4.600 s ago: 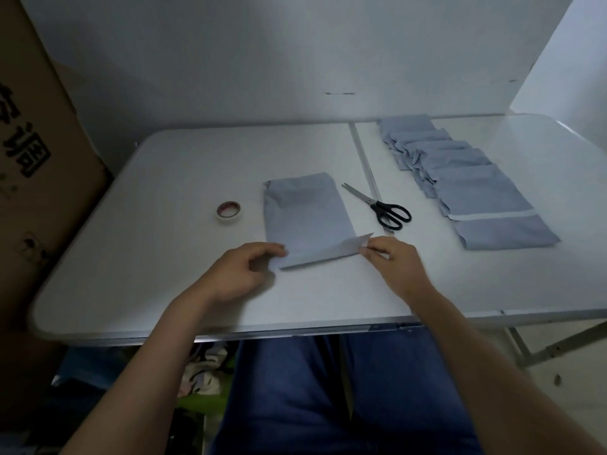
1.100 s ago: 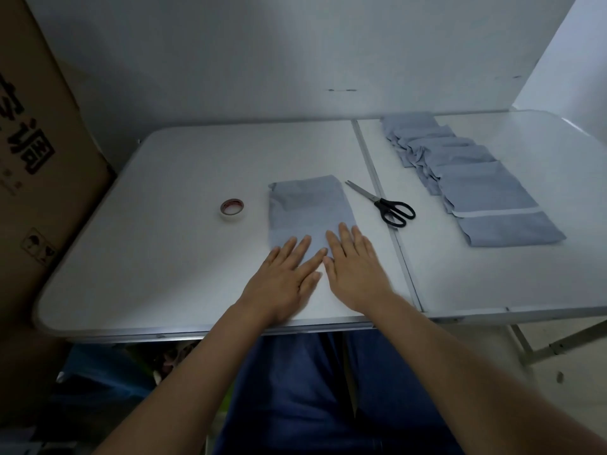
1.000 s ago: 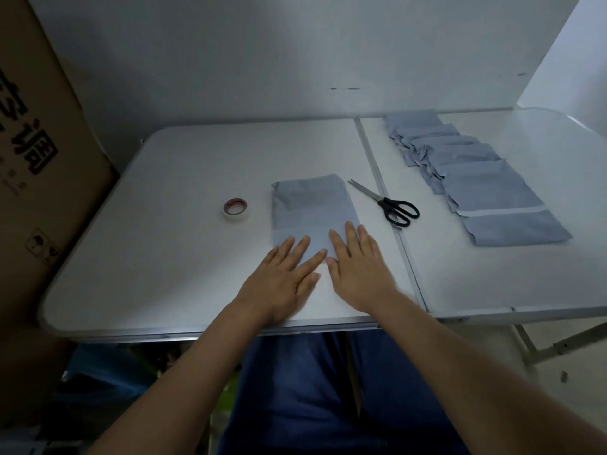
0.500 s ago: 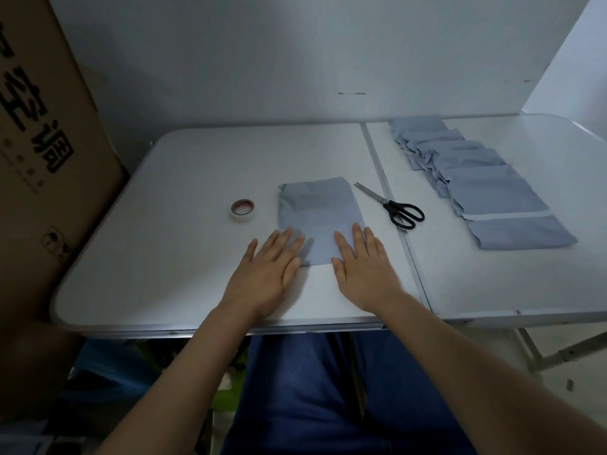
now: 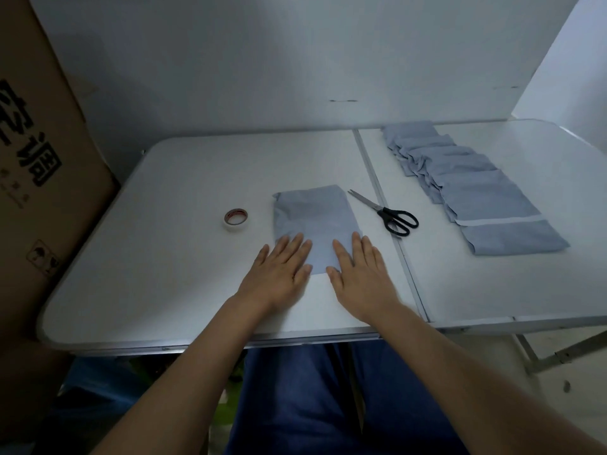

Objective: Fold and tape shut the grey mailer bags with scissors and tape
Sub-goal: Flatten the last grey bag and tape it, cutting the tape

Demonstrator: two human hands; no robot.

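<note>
A grey mailer bag (image 5: 315, 218) lies flat in the middle of the white table (image 5: 184, 257), its near end folded over. My left hand (image 5: 279, 270) rests flat, palm down, on the bag's near left corner. My right hand (image 5: 361, 274) rests flat on the near right corner. Both hands have fingers spread and hold nothing. A roll of tape (image 5: 236, 218) lies left of the bag. Black-handled scissors (image 5: 387, 214) lie shut to its right.
Several more grey mailer bags (image 5: 473, 188) lie overlapped in a row on the right half of the table. A large cardboard box (image 5: 36, 178) stands against the table's left side. A wall runs close behind the table.
Earlier both hands pinched the bag's near edge and folded it over. In the last second the flat hands slid apart along the fold toward the bag's corners.
</note>
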